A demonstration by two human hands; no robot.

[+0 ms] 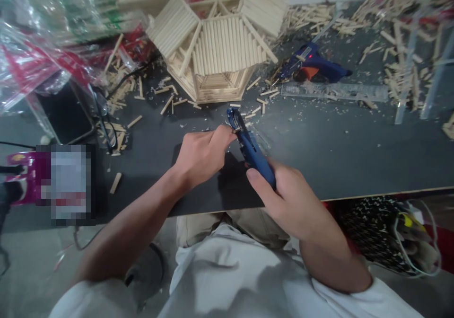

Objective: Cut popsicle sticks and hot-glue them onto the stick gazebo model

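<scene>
My right hand is wrapped around a blue hand cutter, whose head points up and away to the left. My left hand is closed in a pinch at the cutter's jaws. Whatever those fingers hold is too small and hidden to name. Just beyond both hands sits a hexagonal house-like model built of pale wooden sticks, with slatted roof panels. Short stick offcuts lie between it and the cutter.
A blue glue gun with a lit red light lies right of the model, behind a clear ruler. Stick pieces pile at the right. At left are plastic wrapping, a phone, glasses and a purple box.
</scene>
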